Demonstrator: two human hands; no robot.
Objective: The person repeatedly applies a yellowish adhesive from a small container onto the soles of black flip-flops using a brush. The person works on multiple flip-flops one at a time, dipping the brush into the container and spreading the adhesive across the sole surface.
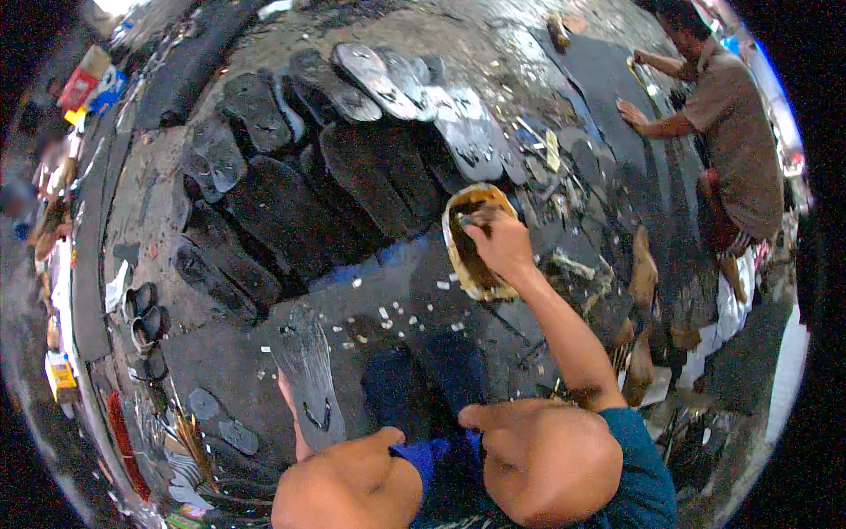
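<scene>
A grey rubber sandal (pixel 308 375) with streaks along its upper face and a dark thong strap at its near end is held up before my left knee. My left hand (pixel 291 407) grips it by the side and from beneath, most of the fingers hidden behind it. My right hand (pixel 502 245) reaches into an oval tub (pixel 453 251) with a crusted yellowish rim and dark brown inside. Its fingers are pinched together inside the rim, and what they hold is too hidden to name.
Many dark soles (pixel 291 207) lie in overlapping rows beyond my hands. Small white scraps (pixel 401 322) dot the dark mat. At the far right a co-worker (pixel 736 132) in a brown shirt bends over a dark sheet (pixel 599 84). Loose sandals (pixel 145 317) lie at left.
</scene>
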